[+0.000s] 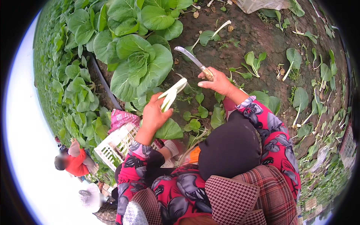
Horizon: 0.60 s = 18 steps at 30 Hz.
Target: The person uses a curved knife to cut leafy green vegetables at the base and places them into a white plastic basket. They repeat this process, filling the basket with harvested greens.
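Note:
My left hand (155, 112) grips a leafy green vegetable by its leaves, the pale cut stalks (173, 92) pointing up and away from the palm. A dark green leaf (169, 129) hangs below that hand. In my right hand (218, 82) is a knife with a curved blade (188, 54) and a short, worn handle; its tip points to the upper left. The blade is apart from the vegetable. Just beyond my left hand stands a large leafy green plant (139, 63) with broad leaves.
A white plastic crate (116, 144) is beside my left forearm. Loose leaves and stalks (299, 99) litter the soil at right. A dark hose (102, 81) runs among the plants. Another crate is at the top edge (253, 5). Co-workers (77, 163) are at lower left.

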Each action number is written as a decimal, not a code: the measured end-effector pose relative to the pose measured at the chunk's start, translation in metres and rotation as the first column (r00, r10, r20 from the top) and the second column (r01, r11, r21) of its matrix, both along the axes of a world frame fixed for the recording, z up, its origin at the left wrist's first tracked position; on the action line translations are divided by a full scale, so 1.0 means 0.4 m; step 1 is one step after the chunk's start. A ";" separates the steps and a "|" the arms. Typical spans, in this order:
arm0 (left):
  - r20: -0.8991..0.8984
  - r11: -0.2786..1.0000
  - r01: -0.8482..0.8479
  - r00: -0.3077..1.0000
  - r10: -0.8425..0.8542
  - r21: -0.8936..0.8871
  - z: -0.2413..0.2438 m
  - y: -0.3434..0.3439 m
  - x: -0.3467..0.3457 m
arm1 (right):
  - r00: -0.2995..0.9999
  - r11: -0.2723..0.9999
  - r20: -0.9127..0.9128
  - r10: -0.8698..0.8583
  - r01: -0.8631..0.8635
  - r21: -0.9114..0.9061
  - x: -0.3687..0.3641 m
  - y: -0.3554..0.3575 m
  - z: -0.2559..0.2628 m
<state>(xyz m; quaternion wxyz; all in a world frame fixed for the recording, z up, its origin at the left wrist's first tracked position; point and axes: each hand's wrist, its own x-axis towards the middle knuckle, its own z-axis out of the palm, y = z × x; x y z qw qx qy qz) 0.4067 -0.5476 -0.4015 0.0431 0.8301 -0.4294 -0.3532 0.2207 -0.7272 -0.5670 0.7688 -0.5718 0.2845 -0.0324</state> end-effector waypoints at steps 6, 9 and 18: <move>-0.734 0.858 -0.437 0.483 0.478 0.271 0.054 0.003 -0.094 | 0.976 0.853 0.215 -0.022 -0.093 0.513 0.026 0.018 0.153; -0.736 0.804 -0.584 0.496 0.461 0.110 0.061 -0.024 -0.116 | 0.988 0.850 0.135 -0.074 -0.008 0.527 -0.004 -0.001 0.138; -0.885 0.815 -0.549 0.269 0.380 0.183 -0.136 -0.088 -0.198 | 0.980 0.840 0.126 -0.155 0.064 0.538 -0.003 0.031 0.136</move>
